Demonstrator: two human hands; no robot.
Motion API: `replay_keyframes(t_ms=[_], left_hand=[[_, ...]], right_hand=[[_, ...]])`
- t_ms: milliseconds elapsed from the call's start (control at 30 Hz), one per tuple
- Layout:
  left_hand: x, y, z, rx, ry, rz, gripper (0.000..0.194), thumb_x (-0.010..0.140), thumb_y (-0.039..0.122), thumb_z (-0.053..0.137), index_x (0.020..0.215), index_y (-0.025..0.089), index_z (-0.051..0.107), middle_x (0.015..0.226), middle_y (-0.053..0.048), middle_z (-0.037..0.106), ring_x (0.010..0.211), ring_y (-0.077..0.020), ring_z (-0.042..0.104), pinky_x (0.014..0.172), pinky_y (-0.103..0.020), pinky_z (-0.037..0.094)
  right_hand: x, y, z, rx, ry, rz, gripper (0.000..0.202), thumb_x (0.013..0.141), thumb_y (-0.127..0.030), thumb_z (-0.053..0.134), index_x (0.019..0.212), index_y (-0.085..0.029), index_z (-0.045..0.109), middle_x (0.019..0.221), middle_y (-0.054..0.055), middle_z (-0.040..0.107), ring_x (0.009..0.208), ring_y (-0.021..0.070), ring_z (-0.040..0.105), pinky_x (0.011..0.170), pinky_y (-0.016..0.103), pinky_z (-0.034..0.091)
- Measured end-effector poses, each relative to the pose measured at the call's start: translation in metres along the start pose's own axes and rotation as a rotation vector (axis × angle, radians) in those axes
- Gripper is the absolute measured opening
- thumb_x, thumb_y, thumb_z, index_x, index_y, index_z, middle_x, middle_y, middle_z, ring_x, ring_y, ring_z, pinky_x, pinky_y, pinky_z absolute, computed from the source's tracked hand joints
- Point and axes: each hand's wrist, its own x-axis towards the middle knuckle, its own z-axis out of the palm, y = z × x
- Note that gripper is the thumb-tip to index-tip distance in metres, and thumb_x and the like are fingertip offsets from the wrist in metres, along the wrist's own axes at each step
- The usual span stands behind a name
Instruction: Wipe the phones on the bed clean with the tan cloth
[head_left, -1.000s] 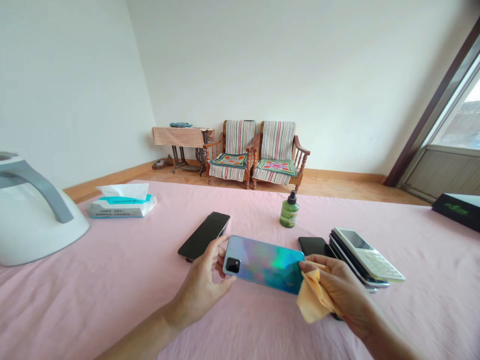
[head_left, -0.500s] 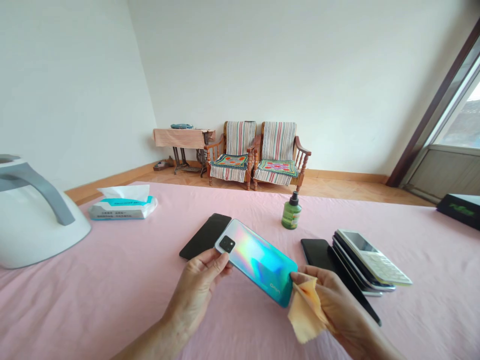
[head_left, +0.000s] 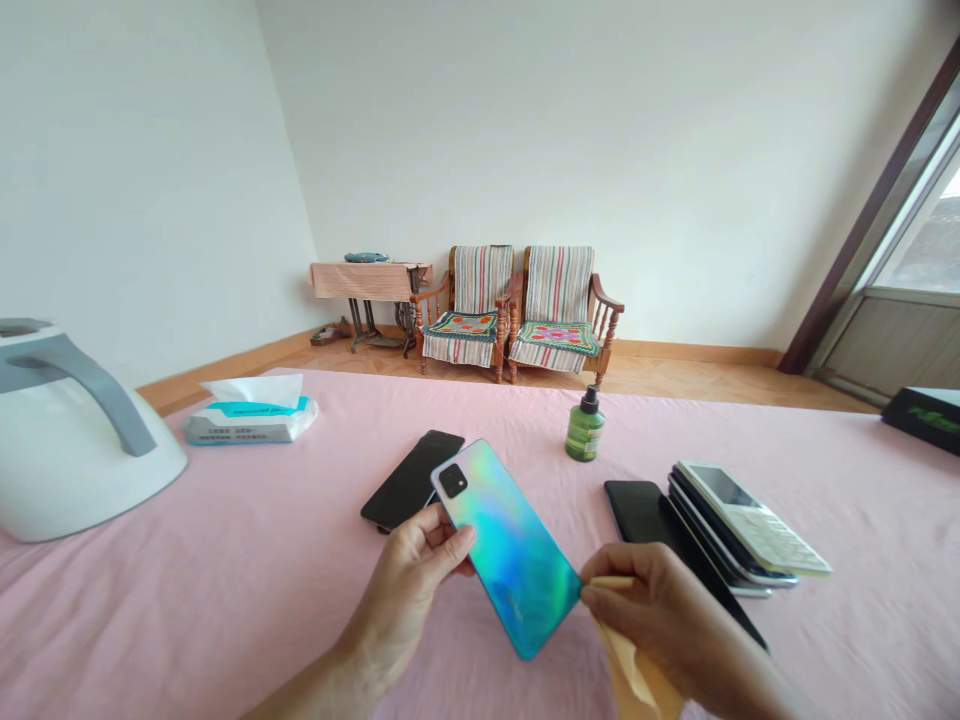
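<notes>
A shiny blue-green smartphone [head_left: 510,555] is held up at a slant with its back and square camera block facing me. My left hand [head_left: 405,580] is closed on its left edge, thumb lying on the back. In my right hand [head_left: 652,600], pinched between thumb and fingers, is a yellow cloth [head_left: 637,670] that hangs down below. Those fingertips meet the phone's lower right corner. Behind the phone, a black smartphone [head_left: 412,480] lies on the pink cloth covering the table [head_left: 285,560].
To the right lie another black phone [head_left: 637,510] and a stack of phones topped by a white keypad phone [head_left: 750,520]. A green spray bottle [head_left: 584,430] stands further back. Leftward are a tissue pack [head_left: 251,415] and a white kettle [head_left: 82,450]. A black box [head_left: 926,420] sits far right.
The phone has turned clockwise, its lower end swinging down. My right hand has moved slightly down, and the yellow cloth now hangs lower. My left thumb lies further onto the phone's back.
</notes>
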Motion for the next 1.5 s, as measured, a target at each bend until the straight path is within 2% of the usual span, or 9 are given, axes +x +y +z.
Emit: replay_keyframes(t_ms=[133, 200, 433, 633, 767, 1000, 1133, 1267, 1500], left_hand=[[-0.001, -0.004, 0.001, 0.058, -0.044, -0.031, 0.028, 0.079, 0.039, 0.069, 0.090, 0.013, 0.069, 0.079, -0.006, 0.068, 0.073, -0.0182, 0.061, 0.068, -0.028, 0.046], [-0.002, -0.006, 0.004, 0.065, -0.097, -0.062, 0.030, 0.079, 0.041, 0.069, 0.090, 0.013, 0.069, 0.079, -0.006, 0.068, 0.071, -0.0176, 0.061, 0.066, -0.027, 0.045], [0.005, -0.008, 0.020, 0.177, -0.189, -0.120, 0.039, 0.073, 0.048, 0.071, 0.083, 0.010, 0.069, 0.065, -0.002, 0.062, 0.056, -0.0116, 0.053, 0.050, -0.020, 0.038], [0.013, -0.014, 0.020, 0.289, -0.238, -0.123, 0.063, 0.070, 0.050, 0.071, 0.116, 0.008, 0.058, 0.064, -0.001, 0.062, 0.048, -0.0123, 0.054, 0.044, -0.021, 0.041], [0.013, -0.016, 0.020, 0.379, -0.255, -0.136, 0.058, 0.074, 0.042, 0.068, 0.120, 0.008, 0.054, 0.060, 0.000, 0.060, 0.044, -0.0121, 0.055, 0.043, -0.022, 0.044], [0.011, -0.013, 0.021, 0.411, -0.270, -0.149, 0.045, 0.078, 0.031, 0.064, 0.116, 0.009, 0.056, 0.063, 0.000, 0.060, 0.046, -0.0128, 0.058, 0.043, -0.022, 0.045], [0.011, -0.011, 0.022, 0.398, -0.262, -0.154, 0.039, 0.078, 0.030, 0.063, 0.111, 0.009, 0.057, 0.061, 0.001, 0.058, 0.048, -0.0131, 0.058, 0.045, -0.022, 0.047], [0.010, -0.010, 0.022, 0.372, -0.268, -0.149, 0.040, 0.077, 0.028, 0.063, 0.111, 0.009, 0.056, 0.063, 0.001, 0.059, 0.049, -0.0136, 0.059, 0.045, -0.022, 0.047], [0.009, -0.010, 0.022, 0.401, -0.254, -0.151, 0.038, 0.079, 0.030, 0.062, 0.112, 0.011, 0.055, 0.063, 0.002, 0.057, 0.049, -0.0131, 0.058, 0.046, -0.022, 0.047]], right_hand=[[0.001, -0.003, -0.015, -0.084, 0.307, -0.132, 0.022, 0.070, -0.039, 0.067, 0.077, -0.018, 0.066, 0.062, -0.002, 0.059, 0.055, 0.0123, 0.049, 0.050, 0.022, 0.035], [0.000, -0.008, -0.014, -0.061, 0.357, -0.169, 0.024, 0.072, -0.042, 0.065, 0.078, -0.019, 0.063, 0.063, -0.002, 0.058, 0.055, 0.0123, 0.049, 0.051, 0.022, 0.037], [0.008, -0.029, 0.000, -0.302, 0.276, -0.361, 0.009, 0.080, -0.025, 0.056, 0.074, -0.018, 0.059, 0.067, -0.002, 0.060, 0.064, 0.0134, 0.054, 0.057, 0.022, 0.040], [0.049, -0.023, 0.010, -0.491, 0.284, -0.550, 0.013, 0.077, -0.009, 0.054, 0.073, -0.018, 0.062, 0.071, -0.001, 0.059, 0.064, 0.0125, 0.055, 0.061, 0.023, 0.039], [0.064, -0.012, 0.024, -0.516, 0.251, -0.575, 0.019, 0.073, 0.000, 0.053, 0.070, -0.016, 0.063, 0.071, 0.001, 0.057, 0.066, 0.0133, 0.055, 0.061, 0.024, 0.039], [0.050, -0.003, 0.028, -0.515, 0.134, -0.591, 0.023, 0.070, 0.004, 0.054, 0.069, -0.015, 0.065, 0.072, 0.002, 0.058, 0.065, 0.0125, 0.057, 0.060, 0.022, 0.040], [0.050, -0.003, 0.025, -0.516, 0.180, -0.582, 0.024, 0.071, 0.004, 0.053, 0.072, -0.015, 0.067, 0.072, 0.003, 0.059, 0.068, 0.0145, 0.058, 0.062, 0.025, 0.042], [0.049, -0.003, 0.027, -0.500, 0.136, -0.565, 0.025, 0.067, 0.006, 0.053, 0.067, -0.016, 0.066, 0.070, 0.001, 0.059, 0.063, 0.0122, 0.057, 0.058, 0.022, 0.041], [0.054, -0.001, 0.029, -0.492, 0.173, -0.594, 0.026, 0.069, 0.005, 0.052, 0.072, -0.015, 0.067, 0.072, 0.002, 0.059, 0.068, 0.0140, 0.057, 0.062, 0.024, 0.042]])
